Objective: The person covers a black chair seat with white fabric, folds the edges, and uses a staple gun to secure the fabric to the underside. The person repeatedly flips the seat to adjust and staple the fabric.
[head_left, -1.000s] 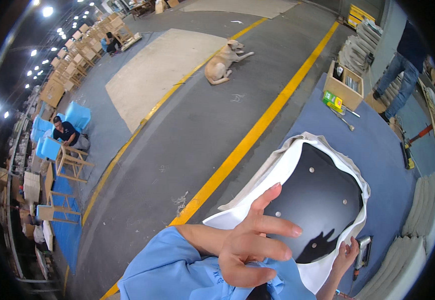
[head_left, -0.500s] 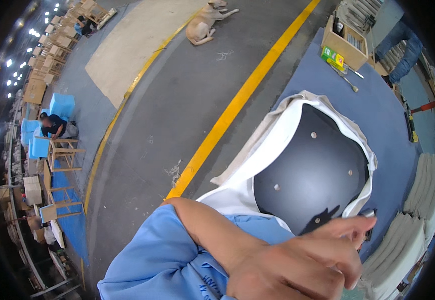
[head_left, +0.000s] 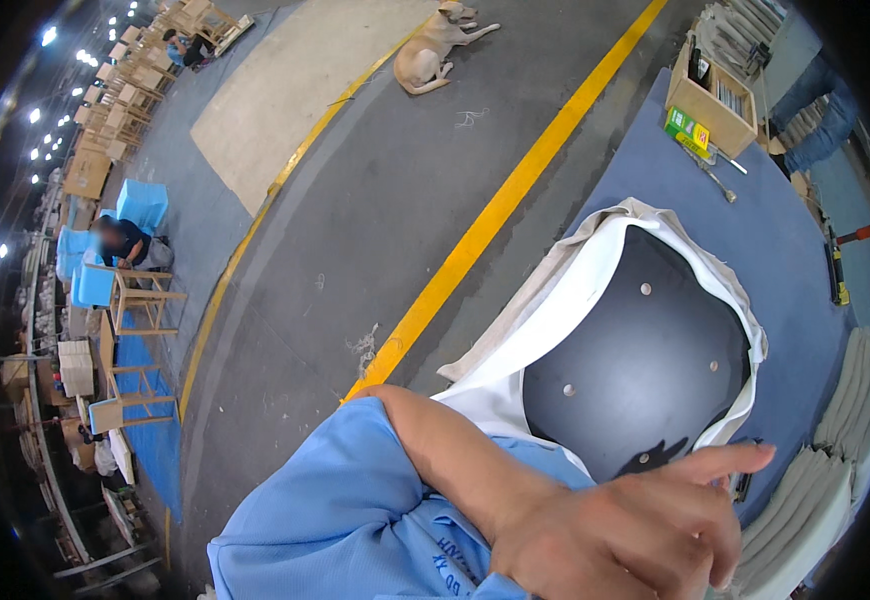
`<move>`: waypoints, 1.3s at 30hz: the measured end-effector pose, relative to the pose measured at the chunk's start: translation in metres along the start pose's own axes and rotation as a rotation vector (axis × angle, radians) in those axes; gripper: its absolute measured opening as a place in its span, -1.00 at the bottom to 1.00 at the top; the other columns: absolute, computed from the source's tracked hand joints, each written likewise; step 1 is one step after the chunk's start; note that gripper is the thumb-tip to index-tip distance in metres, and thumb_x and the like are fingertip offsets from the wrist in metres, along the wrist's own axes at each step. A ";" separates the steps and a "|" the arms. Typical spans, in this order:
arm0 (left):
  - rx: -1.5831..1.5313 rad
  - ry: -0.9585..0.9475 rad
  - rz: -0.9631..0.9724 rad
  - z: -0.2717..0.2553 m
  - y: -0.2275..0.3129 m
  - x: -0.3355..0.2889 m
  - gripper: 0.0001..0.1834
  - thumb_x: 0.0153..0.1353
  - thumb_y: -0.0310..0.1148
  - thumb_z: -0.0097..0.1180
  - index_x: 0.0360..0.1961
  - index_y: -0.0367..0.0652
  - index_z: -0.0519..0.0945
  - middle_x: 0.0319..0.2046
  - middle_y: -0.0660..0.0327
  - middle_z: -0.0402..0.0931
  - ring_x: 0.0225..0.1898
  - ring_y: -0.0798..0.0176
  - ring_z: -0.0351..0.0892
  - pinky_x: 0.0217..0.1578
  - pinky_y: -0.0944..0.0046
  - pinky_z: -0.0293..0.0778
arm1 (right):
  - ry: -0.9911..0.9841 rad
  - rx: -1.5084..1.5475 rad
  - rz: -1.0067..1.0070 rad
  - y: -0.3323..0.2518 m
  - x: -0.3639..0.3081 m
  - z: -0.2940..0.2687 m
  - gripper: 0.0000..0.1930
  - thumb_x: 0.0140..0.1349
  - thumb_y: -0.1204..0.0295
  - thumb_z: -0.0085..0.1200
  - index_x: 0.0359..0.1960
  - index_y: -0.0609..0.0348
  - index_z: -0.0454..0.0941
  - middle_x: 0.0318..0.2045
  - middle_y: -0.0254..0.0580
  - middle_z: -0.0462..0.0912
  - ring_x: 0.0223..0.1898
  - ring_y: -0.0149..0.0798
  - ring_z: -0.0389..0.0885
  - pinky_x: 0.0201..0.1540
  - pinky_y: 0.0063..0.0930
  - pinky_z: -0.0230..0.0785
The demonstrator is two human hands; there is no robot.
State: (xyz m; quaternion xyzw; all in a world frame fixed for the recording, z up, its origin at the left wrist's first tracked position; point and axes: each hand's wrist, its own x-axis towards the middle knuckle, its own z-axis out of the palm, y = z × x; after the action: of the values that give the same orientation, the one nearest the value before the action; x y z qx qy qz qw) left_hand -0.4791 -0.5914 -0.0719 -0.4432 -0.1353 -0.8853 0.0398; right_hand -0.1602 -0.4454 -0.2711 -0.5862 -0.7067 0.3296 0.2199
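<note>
My left hand (head_left: pixel 625 530) reaches across from the left in a light blue sleeve (head_left: pixel 325 500), its back facing up. The index finger stretches to the right; the other fingers curl under, and what they hold, if anything, is hidden. Just beyond the hand lies a smooth black panel (head_left: pixel 635 350) with several small round metal-coloured spots. White and beige cover cloth (head_left: pixel 565 315) wraps round its edge. The hand's shadow falls on the panel's near edge. Partly hidden behind my fingers is a small dark thing (head_left: pixel 744 484). My right hand is not in view.
The blue-grey table (head_left: pixel 725 250) bears a wooden box (head_left: pixel 712 95), a green-yellow packet (head_left: pixel 688 128) and a brush-like tool (head_left: pixel 720 182). Cushions (head_left: pixel 795 510) stack at right. A person's legs (head_left: pixel 815 115) stand beyond. A dog (head_left: pixel 430 52) lies on the floor.
The whole scene has shifted slightly right and down in view. My left hand's index finger has straightened outward, and the silvery thing by its tip no longer shows there.
</note>
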 end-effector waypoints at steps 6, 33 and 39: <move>0.223 -0.322 -0.373 -0.062 0.020 0.004 -0.69 0.34 -0.55 0.08 -0.57 -0.13 0.37 -0.38 0.10 0.66 -0.13 -0.26 0.68 0.37 -0.76 -0.07 | 0.034 0.119 0.032 0.027 0.014 -0.002 -0.55 0.43 0.44 0.22 0.31 0.27 0.50 0.32 -0.04 0.43 0.20 -0.14 0.53 0.27 -0.23 0.43; 1.315 -0.477 -1.467 -0.290 -0.245 -0.043 -0.38 0.52 0.12 -0.02 0.20 -0.26 0.61 0.09 -0.11 0.63 0.20 -0.09 0.57 0.22 0.02 0.43 | 0.020 0.163 0.259 0.006 0.118 0.087 -0.58 0.36 0.17 0.29 0.02 0.30 0.62 -0.18 -0.09 0.72 -0.14 -0.24 0.66 -0.02 -0.28 0.47; 0.977 -0.246 -1.604 -0.239 -0.260 -0.077 -0.37 0.48 0.05 0.14 0.28 -0.29 0.55 0.13 -0.04 0.63 0.18 0.13 0.59 0.17 0.13 0.47 | 0.094 0.208 0.328 0.021 0.115 0.055 -0.51 0.28 0.14 0.37 0.04 0.32 0.62 -0.16 -0.10 0.72 -0.14 -0.23 0.65 -0.01 -0.27 0.47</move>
State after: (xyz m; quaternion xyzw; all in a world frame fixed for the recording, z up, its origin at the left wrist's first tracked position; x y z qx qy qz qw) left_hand -0.6675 -0.4112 -0.3228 -0.2424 -0.7584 -0.4412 -0.4140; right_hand -0.2092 -0.3425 -0.3326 -0.6824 -0.5528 0.4045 0.2553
